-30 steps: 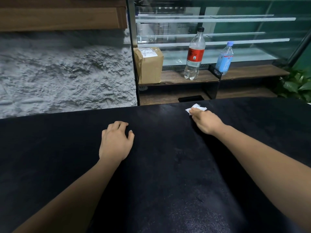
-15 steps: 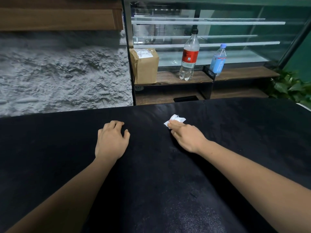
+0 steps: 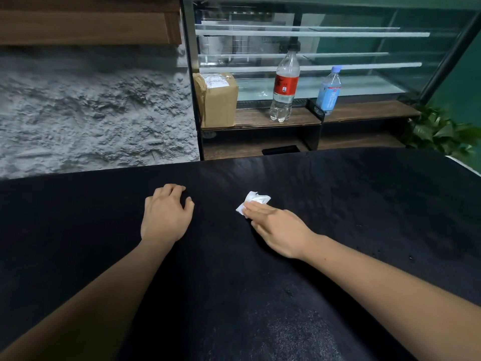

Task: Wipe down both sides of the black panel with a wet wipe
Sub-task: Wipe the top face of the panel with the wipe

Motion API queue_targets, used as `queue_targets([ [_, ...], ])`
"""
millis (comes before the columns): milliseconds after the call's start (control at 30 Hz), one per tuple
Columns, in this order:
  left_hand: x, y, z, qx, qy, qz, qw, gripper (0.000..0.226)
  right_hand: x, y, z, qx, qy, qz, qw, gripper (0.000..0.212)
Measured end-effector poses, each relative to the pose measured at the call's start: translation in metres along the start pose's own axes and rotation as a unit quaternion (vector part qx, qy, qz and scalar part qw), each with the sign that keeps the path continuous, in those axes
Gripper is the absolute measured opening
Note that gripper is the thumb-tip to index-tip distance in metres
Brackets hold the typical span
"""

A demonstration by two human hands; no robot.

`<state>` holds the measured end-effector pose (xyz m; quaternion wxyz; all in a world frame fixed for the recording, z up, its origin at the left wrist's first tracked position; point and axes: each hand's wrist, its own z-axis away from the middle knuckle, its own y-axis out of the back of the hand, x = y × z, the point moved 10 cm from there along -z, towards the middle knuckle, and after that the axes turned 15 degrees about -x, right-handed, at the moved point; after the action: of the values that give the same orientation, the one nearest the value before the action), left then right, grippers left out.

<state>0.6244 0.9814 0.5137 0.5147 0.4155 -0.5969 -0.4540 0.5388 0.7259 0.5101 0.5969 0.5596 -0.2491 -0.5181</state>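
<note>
A large black panel (image 3: 364, 209) lies flat and fills the lower half of the view. A crumpled white wet wipe (image 3: 256, 199) lies on it near the middle. My right hand (image 3: 278, 227) presses the wipe down with straight fingers; part of the wipe is hidden under the fingertips. My left hand (image 3: 166, 214) rests palm down on the panel to the left of the wipe, fingers slightly bent, holding nothing.
Behind the panel's far edge stands a glass display case on a wooden shelf (image 3: 364, 113) with a cardboard box (image 3: 217, 100), a red-label bottle (image 3: 285, 84) and a blue-label bottle (image 3: 329, 89). A rough grey wall (image 3: 91, 113) is at left, a green plant (image 3: 440, 131) at right.
My right hand has slid the wipe from near the panel's far edge toward me and to the left. My left hand has stayed in place.
</note>
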Motion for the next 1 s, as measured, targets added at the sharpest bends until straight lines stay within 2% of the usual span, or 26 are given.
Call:
queue_targets([
  [367, 0.003, 0.001, 0.005, -0.006, -0.003, -0.009, 1.000, 0.050, -0.029, -0.017, 0.061, 0.081, 0.061, 0.008, 0.995, 0.036],
  [633, 0.005, 0.005, 0.010, -0.009, -0.007, -0.021, 1.000, 0.047, -0.047, -0.033, 0.106, 0.091, 0.052, 0.007, 0.995, 0.038],
  [867, 0.015, 0.009, 0.013, -0.021, -0.025, -0.055, 0.998, 0.036, -0.058, -0.047, 0.134, 0.073, 0.062, 0.010, 0.995, 0.035],
  [1000, 0.024, 0.010, 0.025, -0.028, -0.049, -0.052, 0.997, 0.033, -0.052, -0.047, 0.138, 0.066, 0.062, -0.054, 0.994, 0.041],
])
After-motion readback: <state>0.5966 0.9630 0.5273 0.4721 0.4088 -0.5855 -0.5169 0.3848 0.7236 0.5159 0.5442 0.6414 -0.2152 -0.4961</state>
